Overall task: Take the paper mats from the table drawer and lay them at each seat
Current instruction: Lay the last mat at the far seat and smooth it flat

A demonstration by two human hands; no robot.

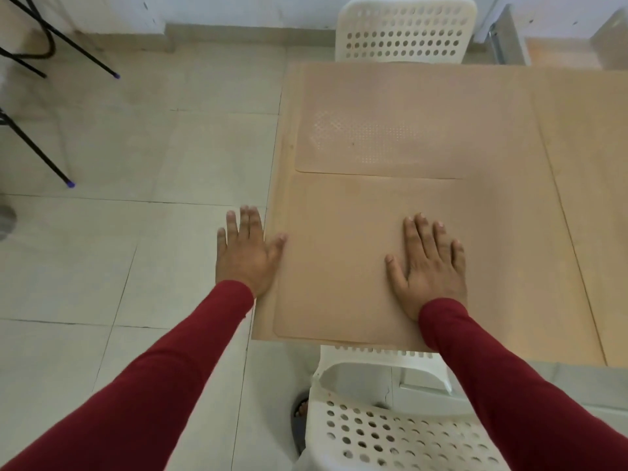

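Note:
Two tan paper mats lie on the light wooden table (509, 232). The near mat (339, 260) sits at the table's near left corner, in front of the white chair below. The far mat (390, 124) lies beyond it, before the far chair, and shows a faint dotted reflection. My right hand (430, 266) rests flat on the near mat, fingers spread. My left hand (246, 253) hovers flat at the table's left edge, mostly over the floor, its thumb touching the table's edge. Neither hand holds anything. No drawer is visible.
A white perforated chair (390, 433) stands close below the near table edge, another (404, 32) at the far edge. Black metal legs with purple tips (69, 183) stand on the tiled floor at left. A foot in a sandal (300, 411) shows beside the near chair.

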